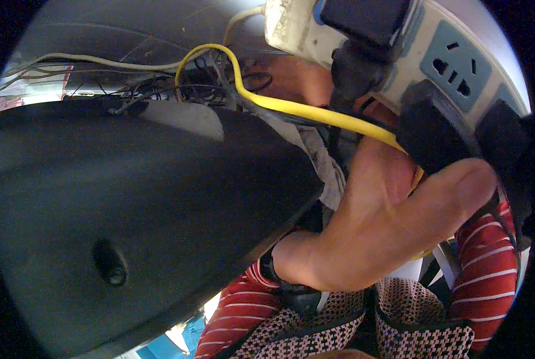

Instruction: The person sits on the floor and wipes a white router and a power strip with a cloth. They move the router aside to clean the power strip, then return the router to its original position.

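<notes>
My left hand [366, 229] reaches up from a red striped sleeve, with a dark band around the wrist. Its thumb lies against a black plug [433, 130] on a white multi-socket power strip [415, 67], and its fingers pass up behind the strip. A flat yellow cable [312, 112] runs across the base of those fingers. More skin shows in shadow behind the strip, but whose fingers these are is unclear. On the right, only the other red striped sleeve [485, 273] is visible; my right hand is hidden behind the dark plugs.
A large black plastic housing [159, 188] with a recessed screw hole [110, 262] fills the left side. Behind it lie tangled dark wires [159, 87] and a pale cable [114, 63]. A black power adapter [366, 20] sits on the strip. Checked fabric [321, 332] shows below.
</notes>
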`<move>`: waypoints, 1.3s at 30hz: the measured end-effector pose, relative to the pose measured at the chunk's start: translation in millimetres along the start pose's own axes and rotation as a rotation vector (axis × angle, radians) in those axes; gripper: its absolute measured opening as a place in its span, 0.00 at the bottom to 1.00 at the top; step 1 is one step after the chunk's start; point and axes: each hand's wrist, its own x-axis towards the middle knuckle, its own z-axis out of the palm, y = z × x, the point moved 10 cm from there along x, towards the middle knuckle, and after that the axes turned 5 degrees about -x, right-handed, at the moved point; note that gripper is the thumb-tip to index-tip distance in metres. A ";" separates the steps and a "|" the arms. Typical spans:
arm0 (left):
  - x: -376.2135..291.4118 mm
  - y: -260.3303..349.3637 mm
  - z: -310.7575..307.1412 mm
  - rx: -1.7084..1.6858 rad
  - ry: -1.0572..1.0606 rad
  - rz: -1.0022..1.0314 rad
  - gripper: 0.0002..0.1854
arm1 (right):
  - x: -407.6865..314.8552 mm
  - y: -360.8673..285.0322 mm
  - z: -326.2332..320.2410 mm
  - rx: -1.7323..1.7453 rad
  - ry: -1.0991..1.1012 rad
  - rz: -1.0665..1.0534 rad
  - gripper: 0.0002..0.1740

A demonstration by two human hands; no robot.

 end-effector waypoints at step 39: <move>-11.5 -14.0 -16.9 -0.151 0.130 0.058 0.17 | 12.8 -14.4 29.1 -0.014 -0.080 -0.102 0.24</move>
